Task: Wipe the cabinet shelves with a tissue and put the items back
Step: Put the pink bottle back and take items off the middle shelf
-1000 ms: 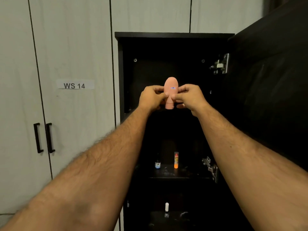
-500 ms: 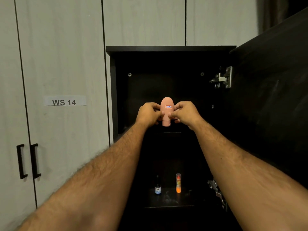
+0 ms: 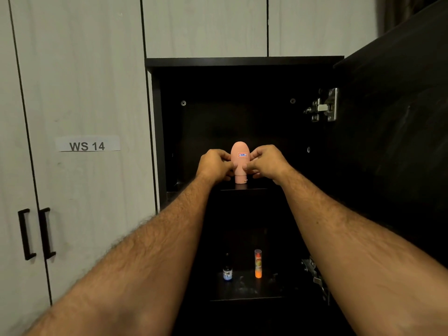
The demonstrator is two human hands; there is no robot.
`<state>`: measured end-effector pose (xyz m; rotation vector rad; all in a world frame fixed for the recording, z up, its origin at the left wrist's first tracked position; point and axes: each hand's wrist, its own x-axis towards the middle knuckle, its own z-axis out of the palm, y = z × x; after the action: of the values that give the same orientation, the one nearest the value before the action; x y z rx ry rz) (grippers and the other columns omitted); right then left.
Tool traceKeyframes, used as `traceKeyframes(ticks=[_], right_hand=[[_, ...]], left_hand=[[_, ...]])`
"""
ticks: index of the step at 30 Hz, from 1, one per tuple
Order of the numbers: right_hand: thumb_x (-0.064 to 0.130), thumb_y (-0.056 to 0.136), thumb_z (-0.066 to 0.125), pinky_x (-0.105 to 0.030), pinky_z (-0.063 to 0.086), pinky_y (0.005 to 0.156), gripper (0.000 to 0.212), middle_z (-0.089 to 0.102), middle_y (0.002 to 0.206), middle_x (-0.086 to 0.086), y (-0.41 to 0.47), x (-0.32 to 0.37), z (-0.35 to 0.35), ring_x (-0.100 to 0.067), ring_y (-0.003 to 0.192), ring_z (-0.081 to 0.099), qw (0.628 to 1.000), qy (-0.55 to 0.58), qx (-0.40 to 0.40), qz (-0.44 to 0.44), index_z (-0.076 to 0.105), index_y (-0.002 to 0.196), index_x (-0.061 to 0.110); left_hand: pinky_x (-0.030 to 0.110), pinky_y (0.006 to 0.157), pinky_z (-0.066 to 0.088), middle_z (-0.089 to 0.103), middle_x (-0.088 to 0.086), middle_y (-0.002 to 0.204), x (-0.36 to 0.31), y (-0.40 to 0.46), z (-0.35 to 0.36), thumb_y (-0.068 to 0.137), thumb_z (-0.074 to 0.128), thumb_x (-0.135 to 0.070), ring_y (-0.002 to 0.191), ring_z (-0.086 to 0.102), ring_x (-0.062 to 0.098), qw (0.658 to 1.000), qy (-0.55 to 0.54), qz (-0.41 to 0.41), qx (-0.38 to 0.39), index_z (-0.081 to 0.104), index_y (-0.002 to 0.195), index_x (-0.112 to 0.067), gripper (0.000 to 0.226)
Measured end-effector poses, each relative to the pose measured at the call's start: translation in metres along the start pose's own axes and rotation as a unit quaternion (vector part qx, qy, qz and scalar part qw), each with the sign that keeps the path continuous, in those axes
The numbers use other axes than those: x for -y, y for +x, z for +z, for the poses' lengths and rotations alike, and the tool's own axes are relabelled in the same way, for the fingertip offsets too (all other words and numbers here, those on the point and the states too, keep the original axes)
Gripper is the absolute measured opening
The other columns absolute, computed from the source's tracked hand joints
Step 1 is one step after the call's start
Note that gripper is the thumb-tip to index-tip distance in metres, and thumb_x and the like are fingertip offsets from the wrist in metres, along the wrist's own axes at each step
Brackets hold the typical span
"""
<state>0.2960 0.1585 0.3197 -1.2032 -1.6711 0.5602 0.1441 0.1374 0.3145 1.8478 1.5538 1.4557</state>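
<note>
One head-worn camera looks straight ahead and slightly down, close to the open dark cabinet (image 3: 242, 61), forearms reaching away from it.

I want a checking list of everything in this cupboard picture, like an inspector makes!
Surface: dark upper shelf; the bottle's base looks set on it.
Job's things: pink egg-shaped plastic bottle with a small label, upright; no tissue seen.
Clutter: small dark dropper bottle and orange tube standing apart on the lower shelf, which shows pale smudges.
Hands: left hand and right hand hold the pink bottle from either side.
Cables: nothing seen.
Surroundings: open dark cabinet door, metal hinge, pale wardrobe door labelled WS 14.
</note>
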Motion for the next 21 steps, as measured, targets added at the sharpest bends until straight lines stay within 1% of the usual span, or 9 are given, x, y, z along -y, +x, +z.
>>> traceKeyframes(ticks=[5,11,15,17,19,21], right_hand=[[0.007,0.076,0.079,-0.034,0.060,0.072,0.022,0.069,0.095,-0.003,0.0022,-0.0025,0.0014,-0.016,0.085,0.069,1.000,0.009,0.001,0.003,0.064,0.089,0.014],[0.006,0.075,0.080,-0.035,0.060,0.075,0.023,0.068,0.093,-0.002,0.0003,-0.0025,0.0029,-0.015,0.085,0.068,1.000,0.013,-0.007,0.003,0.063,0.088,0.015],[0.007,0.075,0.081,-0.036,0.060,0.077,0.023,0.069,0.094,-0.003,-0.0016,-0.0011,0.0033,-0.016,0.086,0.069,1.000,-0.002,-0.015,-0.001,0.063,0.087,0.015],[0.007,0.074,0.081,-0.037,0.060,0.078,0.023,0.069,0.094,-0.003,-0.0023,0.0004,0.0043,-0.016,0.087,0.069,1.000,-0.010,-0.017,0.001,0.063,0.085,0.016],[0.008,0.075,0.081,-0.038,0.060,0.081,0.022,0.069,0.096,-0.003,-0.0032,0.0014,0.0051,-0.016,0.088,0.068,0.999,-0.028,-0.021,0.004,0.063,0.085,0.017],[0.010,0.074,0.082,-0.036,0.059,0.082,0.026,0.068,0.097,-0.003,-0.0043,0.0010,0.0043,-0.015,0.088,0.068,0.998,-0.045,-0.030,0.016,0.066,0.094,0.014]], left_hand=[[0.026,0.066,0.059,0.069,0.001,0.088,-0.0004,0.0010,0.0010,0.087,0.069,-0.016,0.076,0.070,0.011,1.000,0.003,-0.001,-0.006,0.062,0.098,-0.019,0.014],[0.023,0.064,0.058,0.067,-0.001,0.086,-0.0029,-0.0008,0.0018,0.087,0.068,-0.016,0.074,0.069,0.009,1.000,0.022,0.000,-0.013,0.062,0.105,-0.017,0.019],[0.024,0.067,0.057,0.065,-0.004,0.083,-0.0061,-0.0022,0.0019,0.088,0.067,-0.016,0.075,0.068,0.009,0.999,0.039,-0.005,-0.012,0.063,0.110,-0.015,0.022],[0.026,0.070,0.058,0.065,-0.003,0.084,-0.0070,-0.0019,0.0023,0.088,0.067,-0.017,0.076,0.068,0.010,0.999,0.045,-0.012,-0.014,0.063,0.112,-0.015,0.024],[0.031,0.077,0.059,0.067,-0.001,0.090,-0.0069,-0.0016,0.0025,0.088,0.068,-0.018,0.080,0.068,0.011,0.997,0.066,-0.016,-0.021,0.063,0.113,-0.014,0.026],[0.034,0.082,0.058,0.066,-0.001,0.095,-0.0068,-0.0018,0.0026,0.086,0.070,-0.020,0.083,0.067,0.011,0.995,0.087,-0.018,-0.038,0.063,0.115,-0.015,0.030]])
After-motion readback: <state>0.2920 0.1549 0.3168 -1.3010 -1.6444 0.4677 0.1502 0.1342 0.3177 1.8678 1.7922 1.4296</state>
